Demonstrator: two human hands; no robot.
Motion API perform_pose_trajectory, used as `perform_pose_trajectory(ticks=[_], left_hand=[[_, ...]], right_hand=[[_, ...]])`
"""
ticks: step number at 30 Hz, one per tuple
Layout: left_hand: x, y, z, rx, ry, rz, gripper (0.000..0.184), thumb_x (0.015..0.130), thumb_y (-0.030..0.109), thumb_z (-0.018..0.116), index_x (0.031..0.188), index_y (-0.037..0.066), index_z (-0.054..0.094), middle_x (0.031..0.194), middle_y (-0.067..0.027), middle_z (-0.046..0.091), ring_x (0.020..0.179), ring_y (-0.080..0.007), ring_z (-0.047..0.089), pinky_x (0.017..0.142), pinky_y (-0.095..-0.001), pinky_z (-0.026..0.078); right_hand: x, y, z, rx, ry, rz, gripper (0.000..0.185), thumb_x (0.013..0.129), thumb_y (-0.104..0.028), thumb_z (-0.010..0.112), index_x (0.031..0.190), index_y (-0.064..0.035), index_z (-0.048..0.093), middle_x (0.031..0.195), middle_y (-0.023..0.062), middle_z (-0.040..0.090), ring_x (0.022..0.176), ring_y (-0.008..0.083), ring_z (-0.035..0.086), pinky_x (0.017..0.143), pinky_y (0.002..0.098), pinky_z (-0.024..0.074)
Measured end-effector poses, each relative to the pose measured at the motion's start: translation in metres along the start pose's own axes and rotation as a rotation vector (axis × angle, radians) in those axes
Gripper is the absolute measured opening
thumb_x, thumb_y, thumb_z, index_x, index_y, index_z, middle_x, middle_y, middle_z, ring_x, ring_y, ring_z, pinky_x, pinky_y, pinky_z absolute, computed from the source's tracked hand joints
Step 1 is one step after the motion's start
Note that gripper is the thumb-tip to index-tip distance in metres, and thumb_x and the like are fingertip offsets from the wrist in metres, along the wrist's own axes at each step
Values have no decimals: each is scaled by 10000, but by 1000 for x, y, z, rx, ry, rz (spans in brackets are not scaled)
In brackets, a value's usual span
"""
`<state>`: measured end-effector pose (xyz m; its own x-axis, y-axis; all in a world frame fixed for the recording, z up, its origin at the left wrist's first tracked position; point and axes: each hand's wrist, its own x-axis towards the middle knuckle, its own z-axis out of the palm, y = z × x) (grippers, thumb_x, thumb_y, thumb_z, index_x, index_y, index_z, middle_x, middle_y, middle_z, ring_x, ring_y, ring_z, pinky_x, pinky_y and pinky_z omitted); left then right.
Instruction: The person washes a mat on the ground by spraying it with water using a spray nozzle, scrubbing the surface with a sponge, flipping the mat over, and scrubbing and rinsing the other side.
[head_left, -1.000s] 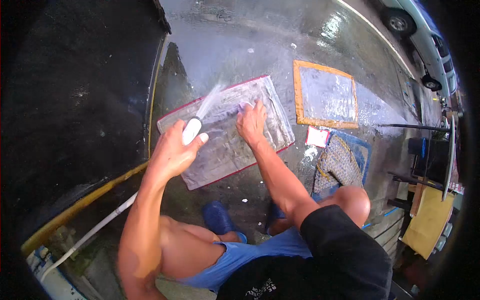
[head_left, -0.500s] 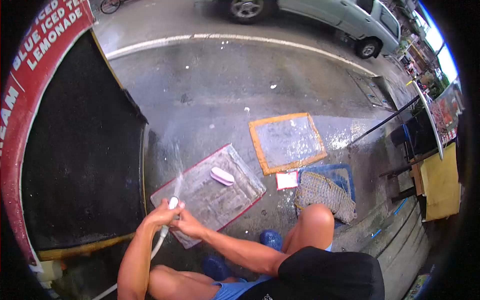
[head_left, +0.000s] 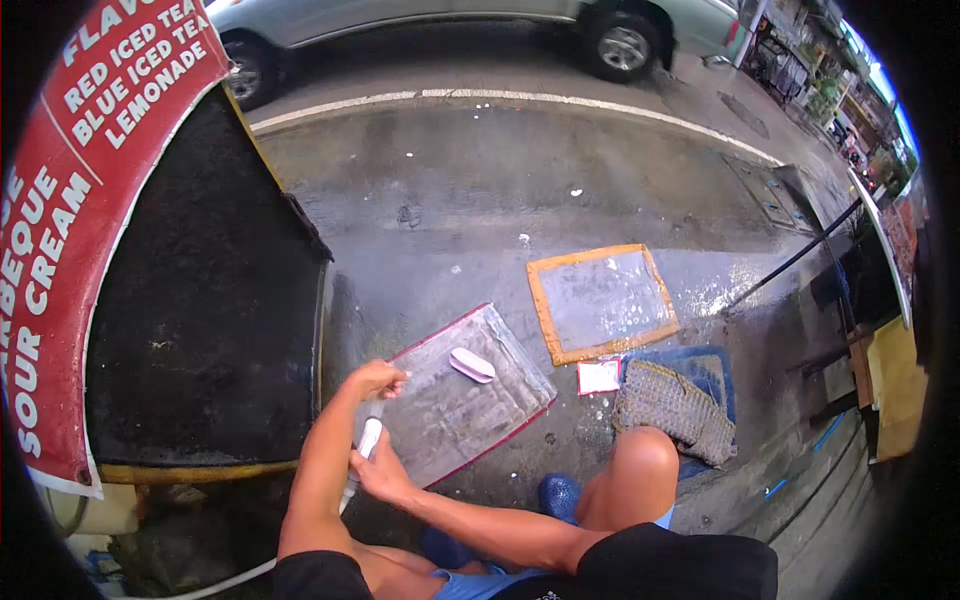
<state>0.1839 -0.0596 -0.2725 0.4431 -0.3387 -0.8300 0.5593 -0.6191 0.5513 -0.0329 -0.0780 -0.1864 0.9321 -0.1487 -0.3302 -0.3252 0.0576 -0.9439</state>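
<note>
My right hand (head_left: 384, 472) is wrapped round a white spray nozzle (head_left: 370, 437) at the end of a pale hose (head_left: 250, 574). Just beyond the nozzle, my left hand (head_left: 376, 380) has curled fingers over the left end of a wet grey mat (head_left: 460, 410) with red edging. Whether those fingers pinch anything is hidden. On the mat lies a pale pink oval object (head_left: 472, 365), apparently a scrub brush, touched by neither hand.
An orange-bordered mat (head_left: 605, 300), a small white red-edged square (head_left: 599, 376) and a woven mat (head_left: 672, 408) over a blue mat (head_left: 715, 370) lie to the right. A black panel (head_left: 200, 320) stands left. A grey vehicle (head_left: 400, 20) is on the road.
My left hand has come off the nozzle and moved forward over the mat. The nozzle stays in my right hand. The vehicle has moved left, and the view has shifted.
</note>
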Motion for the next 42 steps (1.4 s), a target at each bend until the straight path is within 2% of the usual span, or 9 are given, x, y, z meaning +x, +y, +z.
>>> perform_pose_trajectory(ticks=[12, 16, 20, 24, 29, 34, 35, 39, 42], left_hand=[[11, -12, 20, 45, -26, 125, 230, 804, 151, 834, 724, 78, 632, 711, -44, 612, 597, -135, 552, 526, -311, 453], [5, -6, 15, 253, 204, 71, 192, 863, 191, 784, 819, 15, 722, 732, -60, 680, 614, -142, 583, 565, -292, 465], [-23, 3, 15, 56, -114, 152, 260, 871, 255, 785, 729, 64, 680, 680, -37, 634, 568, -112, 514, 532, -298, 432], [-10, -2, -8, 256, 199, -13, 110, 876, 161, 728, 900, 54, 733, 703, -48, 676, 622, -128, 565, 566, -308, 470], [-28, -5, -20, 233, 187, 280, 108, 884, 98, 670, 803, 41, 713, 671, -62, 658, 694, -155, 622, 569, -357, 494], [-91, 36, -1, 579, 597, 209, 288, 957, 215, 635, 782, 1, 714, 1034, -223, 716, 828, -327, 731, 691, -426, 565], [-105, 47, -1, 562, 603, 93, 415, 956, 420, 646, 854, 36, 767, 1338, -270, 610, 1068, -422, 674, 933, -490, 539], [-115, 3, -14, 966, 462, 244, 545, 758, 627, 793, 1108, 209, 798, 1502, -329, 423, 1413, -430, 418, 1188, -404, 320], [-171, 35, 6, 981, 931, 628, 302, 823, 282, 788, 749, 35, 632, 673, -189, 672, 682, -399, 685, 706, -463, 556]], right_hand=[[-8, -24, -42, 71, -106, -52, 857, 904, -298, 628, 1513, 30, 122, 1263, 341, 542, 1155, 452, 604, 1008, 488, 458], [-5, -32, -46, 86, -163, 118, 868, 903, -286, 628, 1519, 29, 103, 1244, 333, 540, 1129, 441, 610, 997, 491, 463], [-2, -36, -48, 71, -198, 139, 902, 897, -272, 638, 1532, 20, 67, 1172, 311, 569, 1036, 422, 640, 929, 495, 493], [1, -30, -40, 43, -166, 161, 937, 891, -276, 651, 1543, 7, 39, 1073, 276, 612, 937, 408, 664, 869, 491, 517], [3, -24, -35, 33, -133, 131, 941, 888, -274, 660, 1544, 1, 43, 1055, 261, 620, 900, 384, 671, 845, 490, 521], [6, -15, -32, 49, -128, 145, 926, 885, -276, 667, 1539, -12, 67, 1050, 260, 618, 913, 386, 670, 831, 493, 518], [6, -15, -32, 49, -122, 157, 923, 885, -277, 668, 1538, -13, 72, 1046, 259, 618, 916, 387, 669, 828, 493, 517], [6, -3, -30, 6, -148, 214, 877, 887, -313, 662, 1513, 4, 135, 1101, 281, 600, 962, 410, 658, 865, 495, 510], [5, 6, -29, 22, -117, 203, 856, 888, -337, 658, 1501, -1, 163, 1137, 304, 585, 1004, 444, 647, 901, 508, 499]])
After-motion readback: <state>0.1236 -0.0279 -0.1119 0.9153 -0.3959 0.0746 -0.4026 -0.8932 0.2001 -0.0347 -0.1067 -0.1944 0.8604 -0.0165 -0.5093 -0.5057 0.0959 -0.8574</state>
